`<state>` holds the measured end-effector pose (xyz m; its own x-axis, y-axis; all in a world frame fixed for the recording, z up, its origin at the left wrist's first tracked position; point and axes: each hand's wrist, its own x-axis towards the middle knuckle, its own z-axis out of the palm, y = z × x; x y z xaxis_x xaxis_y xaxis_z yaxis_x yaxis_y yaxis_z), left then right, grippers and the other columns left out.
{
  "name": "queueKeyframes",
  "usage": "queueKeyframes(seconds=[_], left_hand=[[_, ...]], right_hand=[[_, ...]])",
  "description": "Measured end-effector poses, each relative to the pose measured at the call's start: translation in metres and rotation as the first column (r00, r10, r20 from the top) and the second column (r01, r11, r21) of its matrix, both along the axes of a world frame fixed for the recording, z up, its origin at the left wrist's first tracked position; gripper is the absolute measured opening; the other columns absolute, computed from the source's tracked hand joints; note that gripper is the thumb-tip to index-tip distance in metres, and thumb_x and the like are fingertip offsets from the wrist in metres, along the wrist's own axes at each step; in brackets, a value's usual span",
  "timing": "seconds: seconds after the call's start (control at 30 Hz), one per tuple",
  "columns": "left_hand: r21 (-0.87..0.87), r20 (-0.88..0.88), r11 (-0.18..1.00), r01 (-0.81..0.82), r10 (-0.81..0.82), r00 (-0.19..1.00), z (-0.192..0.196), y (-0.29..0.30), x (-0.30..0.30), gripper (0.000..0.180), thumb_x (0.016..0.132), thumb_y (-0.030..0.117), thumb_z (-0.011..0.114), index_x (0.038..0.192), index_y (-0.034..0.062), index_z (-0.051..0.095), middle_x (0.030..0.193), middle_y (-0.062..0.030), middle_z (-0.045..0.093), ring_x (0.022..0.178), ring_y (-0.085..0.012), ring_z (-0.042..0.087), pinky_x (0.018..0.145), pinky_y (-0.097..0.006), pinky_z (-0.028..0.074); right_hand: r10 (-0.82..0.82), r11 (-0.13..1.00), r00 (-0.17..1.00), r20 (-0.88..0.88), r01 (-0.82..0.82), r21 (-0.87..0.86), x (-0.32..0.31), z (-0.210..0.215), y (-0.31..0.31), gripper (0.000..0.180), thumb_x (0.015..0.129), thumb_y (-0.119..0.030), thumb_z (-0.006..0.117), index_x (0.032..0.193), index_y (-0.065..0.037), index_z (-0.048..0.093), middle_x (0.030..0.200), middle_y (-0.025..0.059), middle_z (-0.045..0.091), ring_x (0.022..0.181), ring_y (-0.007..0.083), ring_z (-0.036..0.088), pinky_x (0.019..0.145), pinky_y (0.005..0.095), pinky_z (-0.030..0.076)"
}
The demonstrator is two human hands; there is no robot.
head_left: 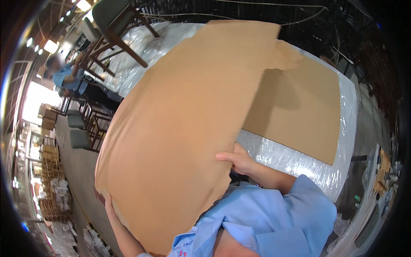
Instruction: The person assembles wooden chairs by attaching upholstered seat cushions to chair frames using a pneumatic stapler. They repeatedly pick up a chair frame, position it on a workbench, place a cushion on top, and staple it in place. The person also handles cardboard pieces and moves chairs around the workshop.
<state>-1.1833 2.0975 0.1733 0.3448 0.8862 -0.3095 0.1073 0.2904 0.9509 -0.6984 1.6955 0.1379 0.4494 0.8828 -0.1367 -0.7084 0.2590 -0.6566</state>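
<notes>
A large brown cardboard sheet [171, 128] spans the middle of the view, tilted and slightly bowed, with a crease along its left side and ragged edges near me. My right hand [238, 159] grips its right edge, thumb on top and the other fingers hidden beneath. At the lower left edge, my left hand [109, 204] holds the sheet too, mostly hidden by it. Under and beyond the sheet's right side, a second flat cardboard piece [304, 111] lies on a table covered in clear plastic film [278, 147].
A dark chair [115, 25] stands on the plastic-covered surface at the far left. Beyond it is a person in a blue shirt [66, 77], near more chairs [81, 138]. Stacked wooden frames [53, 177] line the left side. Tools and scraps [381, 180] sit at the right.
</notes>
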Motion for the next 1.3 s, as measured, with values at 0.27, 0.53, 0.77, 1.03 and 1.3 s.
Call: queueKeyframes(seconds=[0.27, 0.53, 0.77, 1.03, 1.3], left_hand=[[0.222, -0.297, 0.824, 0.521, -0.452, 0.841, 0.010, 0.083, 0.353, 0.048, 0.099, 0.031, 0.065, 0.133, -0.0041, 0.061, 0.123, -0.0098, 0.069, 0.109, -0.0201, 0.065, 0.094, -0.034, 0.050], [0.755, -0.531, 0.242, 0.610, -0.319, 0.785, 0.016, 0.114, 0.512, 0.040, 0.098, 0.032, 0.066, 0.117, -0.0029, 0.070, 0.097, -0.0197, 0.075, 0.088, -0.0235, 0.072, 0.082, -0.035, 0.054], [0.374, -0.258, 0.520, 0.768, -0.737, 0.625, -0.074, 0.104, 0.415, 0.028, 0.102, 0.020, 0.060, 0.091, -0.0025, 0.072, 0.079, -0.0040, 0.069, 0.071, -0.0092, 0.064, 0.061, -0.025, 0.051], [0.757, -0.354, 0.422, 0.499, -0.378, 0.856, -0.121, 0.087, 0.431, 0.019, 0.093, 0.013, 0.070, 0.095, -0.0064, 0.070, 0.080, -0.0165, 0.071, 0.071, -0.0245, 0.068, 0.069, -0.034, 0.054], [-0.475, -0.074, 0.441, 0.762, -0.883, 0.464, -0.083, 0.123, 0.492, 0.049, 0.100, 0.031, 0.063, 0.135, -0.0027, 0.058, 0.123, -0.0179, 0.070, 0.102, -0.0297, 0.072, 0.087, -0.040, 0.059]], right_hand=[[-0.523, 0.850, 0.851, -0.033, 0.519, -0.091, 0.011, -0.037, -0.117, 0.057, 0.091, -0.007, 0.068, 0.144, -0.001, 0.046, 0.135, 0.0136, 0.061, 0.123, 0.0280, 0.062, 0.105, 0.0432, 0.050], [-0.662, 0.743, 0.736, -0.142, 0.619, -0.257, -0.005, -0.096, -0.030, 0.041, 0.096, -0.009, 0.064, 0.136, -0.005, 0.053, 0.129, 0.0118, 0.063, 0.114, 0.0287, 0.066, 0.088, 0.0476, 0.061], [-0.685, 0.726, 0.697, -0.210, 0.631, -0.275, 0.003, -0.175, 0.090, 0.033, 0.099, -0.007, 0.060, 0.131, -0.006, 0.054, 0.126, 0.0124, 0.063, 0.112, 0.0311, 0.066, 0.085, 0.0499, 0.062], [-0.716, 0.681, 0.693, -0.080, 0.670, -0.296, -0.011, -0.135, 0.074, 0.038, 0.096, -0.003, 0.062, 0.133, 0.000, 0.053, 0.128, 0.0145, 0.062, 0.119, 0.0310, 0.062, 0.096, 0.0497, 0.057], [-0.668, 0.740, 0.744, -0.015, 0.663, -0.112, 0.047, -0.074, -0.037, 0.047, 0.089, 0.000, 0.065, 0.134, 0.007, 0.053, 0.130, 0.0159, 0.063, 0.122, 0.0301, 0.062, 0.106, 0.0427, 0.050]])
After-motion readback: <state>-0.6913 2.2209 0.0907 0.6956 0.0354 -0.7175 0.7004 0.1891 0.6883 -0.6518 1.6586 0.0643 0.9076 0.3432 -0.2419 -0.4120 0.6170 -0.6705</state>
